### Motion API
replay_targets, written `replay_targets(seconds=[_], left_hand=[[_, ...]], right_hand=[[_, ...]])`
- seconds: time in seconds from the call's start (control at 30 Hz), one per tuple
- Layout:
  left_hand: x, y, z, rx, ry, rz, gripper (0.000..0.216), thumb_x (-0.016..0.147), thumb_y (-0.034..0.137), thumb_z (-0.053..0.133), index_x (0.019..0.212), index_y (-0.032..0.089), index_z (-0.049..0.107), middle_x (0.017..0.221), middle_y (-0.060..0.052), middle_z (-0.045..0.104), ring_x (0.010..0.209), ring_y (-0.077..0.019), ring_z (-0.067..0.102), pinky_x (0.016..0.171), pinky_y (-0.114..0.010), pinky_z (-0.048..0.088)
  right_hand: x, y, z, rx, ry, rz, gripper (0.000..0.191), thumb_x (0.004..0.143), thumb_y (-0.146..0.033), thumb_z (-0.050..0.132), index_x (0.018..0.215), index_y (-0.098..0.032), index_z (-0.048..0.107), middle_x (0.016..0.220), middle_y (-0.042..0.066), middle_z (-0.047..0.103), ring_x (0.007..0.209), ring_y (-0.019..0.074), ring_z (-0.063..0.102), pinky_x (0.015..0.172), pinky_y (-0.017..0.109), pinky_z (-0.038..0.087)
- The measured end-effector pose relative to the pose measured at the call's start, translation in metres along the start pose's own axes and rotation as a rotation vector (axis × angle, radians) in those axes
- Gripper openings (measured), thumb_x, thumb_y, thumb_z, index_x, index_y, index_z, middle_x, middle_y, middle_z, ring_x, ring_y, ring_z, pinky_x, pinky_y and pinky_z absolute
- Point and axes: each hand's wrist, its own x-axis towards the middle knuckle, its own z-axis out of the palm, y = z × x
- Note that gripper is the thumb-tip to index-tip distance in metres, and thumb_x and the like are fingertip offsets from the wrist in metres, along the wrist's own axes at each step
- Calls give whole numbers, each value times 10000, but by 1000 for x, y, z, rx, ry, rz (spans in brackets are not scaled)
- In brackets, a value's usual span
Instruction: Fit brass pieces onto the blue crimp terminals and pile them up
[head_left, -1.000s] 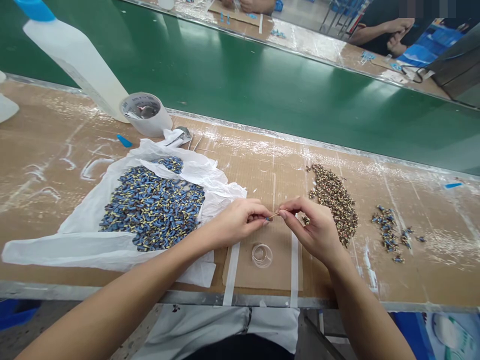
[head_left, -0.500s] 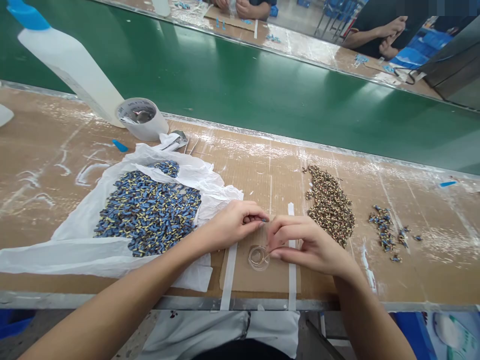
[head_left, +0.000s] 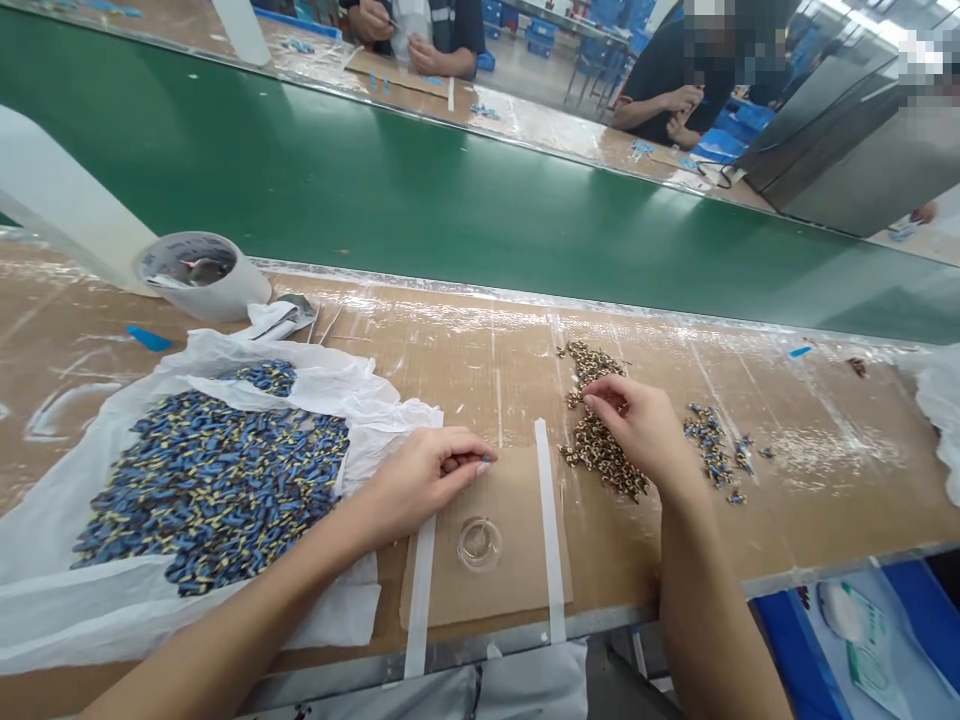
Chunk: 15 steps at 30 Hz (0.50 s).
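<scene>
Watch for drops and spills

The left hand (head_left: 431,478) pinches a tiny blue bit (head_left: 487,458) in the middle; a loose grip could drop it. The right hand (head_left: 645,430) is at the brown pile (head_left: 604,462), right; I can't tell its grip. A bump could scatter bits.

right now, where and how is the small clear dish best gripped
Likely pinch the small clear dish by opposite sides of its round wall, bringing the right hand in from the right, where bare cardboard lies beside it.
</scene>
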Motion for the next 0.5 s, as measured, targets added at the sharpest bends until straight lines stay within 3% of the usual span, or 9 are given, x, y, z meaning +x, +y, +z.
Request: replay_targets(seconds=[0.5], left_hand=[[1, -3, 2, -38, 5, -6, 200, 885, 256, 533, 971, 187, 700, 928, -38, 691, 831, -158, 616, 741, -275, 469]], right_hand=[[-1, -5, 33, -204, -6, -56, 145, 876, -216, 573, 769, -187, 666, 783, 42, 614, 713, 187, 583, 673, 306, 422]])
